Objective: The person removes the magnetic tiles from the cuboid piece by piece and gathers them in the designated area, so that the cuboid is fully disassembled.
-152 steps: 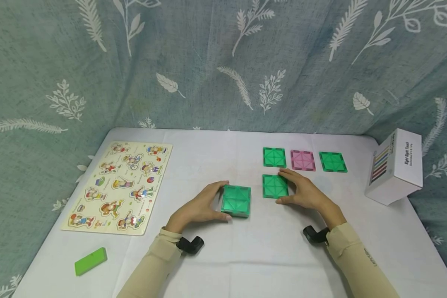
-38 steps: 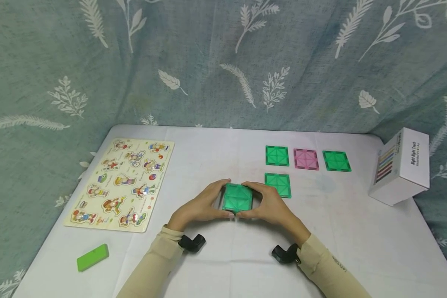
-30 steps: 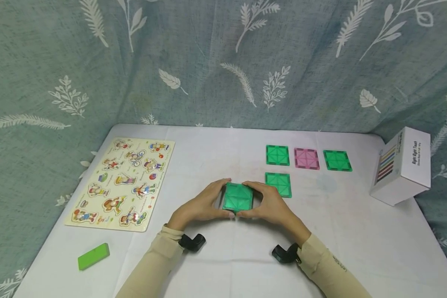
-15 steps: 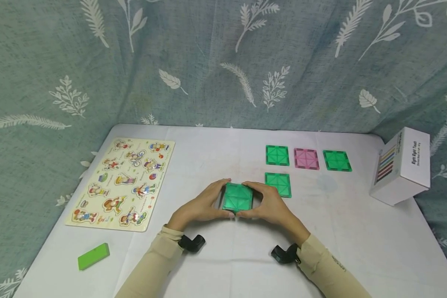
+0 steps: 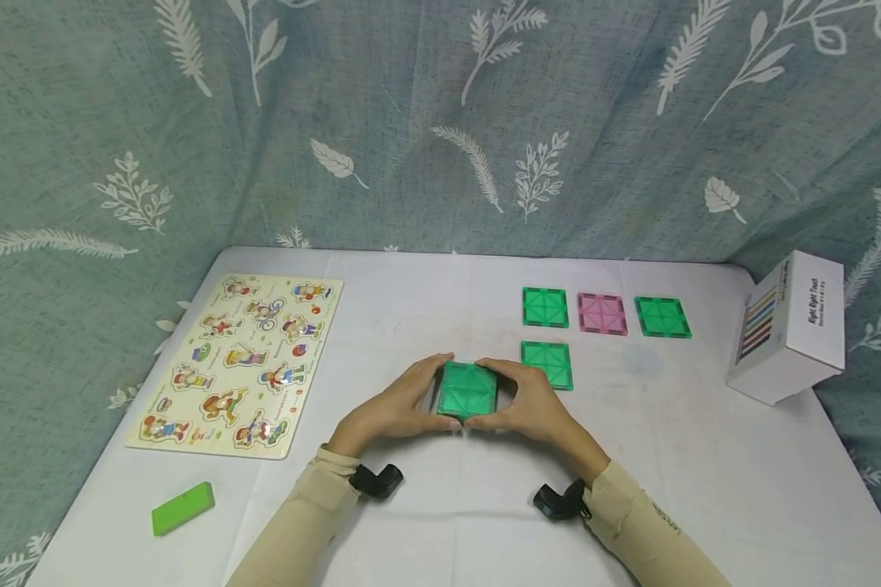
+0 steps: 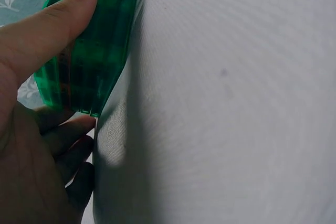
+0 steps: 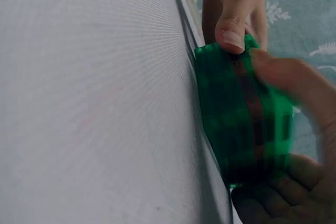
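Both hands hold a stack of square green translucent magnetic tiles on the white table, one from each side. My left hand has its thumb on the near side and its fingers toward the far side. My right hand grips the right side the same way, its thumb close to the left thumb. A thin reddish layer runs through the stack in the right wrist view. Just right of the hands lies a single green tile, partly covered by the right hand.
Behind lie a green tile, a pink tile and another green tile in a row. A white box stands at the right. On the left are a picture puzzle board and a light green block.
About five seconds ago my right hand was at the single green tile; it has since moved left onto the stack. Over the last second both hands have stayed still around the stack.
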Action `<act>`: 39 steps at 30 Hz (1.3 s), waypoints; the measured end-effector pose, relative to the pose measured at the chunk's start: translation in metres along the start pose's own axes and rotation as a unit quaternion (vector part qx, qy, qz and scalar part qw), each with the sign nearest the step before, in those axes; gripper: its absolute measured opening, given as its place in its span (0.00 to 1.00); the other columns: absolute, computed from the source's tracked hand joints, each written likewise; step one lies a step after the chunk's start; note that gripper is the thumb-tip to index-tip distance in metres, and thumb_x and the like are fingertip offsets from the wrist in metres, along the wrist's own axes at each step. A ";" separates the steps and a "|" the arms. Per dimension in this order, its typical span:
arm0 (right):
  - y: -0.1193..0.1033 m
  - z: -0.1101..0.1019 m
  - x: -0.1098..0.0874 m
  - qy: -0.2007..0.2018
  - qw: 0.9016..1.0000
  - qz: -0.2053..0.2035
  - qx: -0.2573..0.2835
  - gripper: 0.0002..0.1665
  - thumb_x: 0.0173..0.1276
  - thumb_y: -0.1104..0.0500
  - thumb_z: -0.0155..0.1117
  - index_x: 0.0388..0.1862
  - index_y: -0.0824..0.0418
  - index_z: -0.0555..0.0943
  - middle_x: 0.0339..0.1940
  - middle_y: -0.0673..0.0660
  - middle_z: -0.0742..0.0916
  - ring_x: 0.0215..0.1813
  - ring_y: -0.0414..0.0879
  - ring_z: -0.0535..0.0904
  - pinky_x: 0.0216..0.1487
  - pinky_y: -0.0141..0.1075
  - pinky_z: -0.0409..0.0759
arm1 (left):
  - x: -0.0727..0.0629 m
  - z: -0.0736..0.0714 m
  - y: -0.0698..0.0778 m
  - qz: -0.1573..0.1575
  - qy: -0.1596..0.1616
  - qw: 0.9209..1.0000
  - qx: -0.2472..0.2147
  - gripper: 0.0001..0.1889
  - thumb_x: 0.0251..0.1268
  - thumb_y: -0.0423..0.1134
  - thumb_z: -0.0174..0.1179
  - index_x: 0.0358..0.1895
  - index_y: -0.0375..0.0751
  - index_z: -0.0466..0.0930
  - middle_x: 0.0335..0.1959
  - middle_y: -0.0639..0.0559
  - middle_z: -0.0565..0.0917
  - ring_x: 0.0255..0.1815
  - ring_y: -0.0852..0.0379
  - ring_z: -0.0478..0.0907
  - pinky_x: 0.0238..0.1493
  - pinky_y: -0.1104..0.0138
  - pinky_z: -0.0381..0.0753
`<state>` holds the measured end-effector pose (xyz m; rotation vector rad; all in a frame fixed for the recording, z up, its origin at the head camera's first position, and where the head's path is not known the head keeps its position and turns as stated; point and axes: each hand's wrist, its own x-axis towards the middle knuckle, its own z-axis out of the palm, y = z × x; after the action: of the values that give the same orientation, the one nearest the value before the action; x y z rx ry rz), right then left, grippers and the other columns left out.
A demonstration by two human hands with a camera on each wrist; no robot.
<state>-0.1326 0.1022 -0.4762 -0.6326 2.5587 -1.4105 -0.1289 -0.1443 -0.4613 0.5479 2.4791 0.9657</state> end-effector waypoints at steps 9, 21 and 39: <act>0.000 -0.006 0.003 -0.037 0.996 0.031 0.073 0.46 0.48 0.48 0.85 0.67 0.56 0.78 0.67 0.56 0.82 0.69 0.52 0.78 0.71 0.49 0.77 | 0.000 0.001 -0.001 0.004 0.002 1.000 0.000 0.56 0.56 0.55 0.74 0.82 0.46 0.47 0.83 0.44 0.53 0.84 0.44 0.47 0.82 0.45 0.54; 0.002 -0.009 0.002 -0.051 0.991 0.036 0.118 0.45 0.53 0.52 0.83 0.69 0.57 0.75 0.71 0.59 0.79 0.72 0.56 0.75 0.75 0.51 0.72 | 0.001 0.002 -0.005 0.008 0.004 1.000 0.011 0.56 0.56 0.56 0.74 0.81 0.46 0.47 0.82 0.45 0.54 0.84 0.45 0.49 0.83 0.47 0.55; 0.029 -0.095 -0.019 0.013 0.995 0.097 0.001 0.54 0.52 0.44 0.82 0.76 0.52 0.67 0.78 0.60 0.70 0.79 0.63 0.63 0.77 0.57 0.67 | 0.001 0.003 -0.003 0.006 0.020 1.000 0.003 0.55 0.54 0.56 0.75 0.80 0.46 0.50 0.81 0.46 0.57 0.84 0.46 0.50 0.83 0.49 0.55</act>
<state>-0.1545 0.1969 -0.4499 -0.3553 2.5579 -1.3636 -0.1290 -0.1444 -0.4652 0.5505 2.5170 0.9821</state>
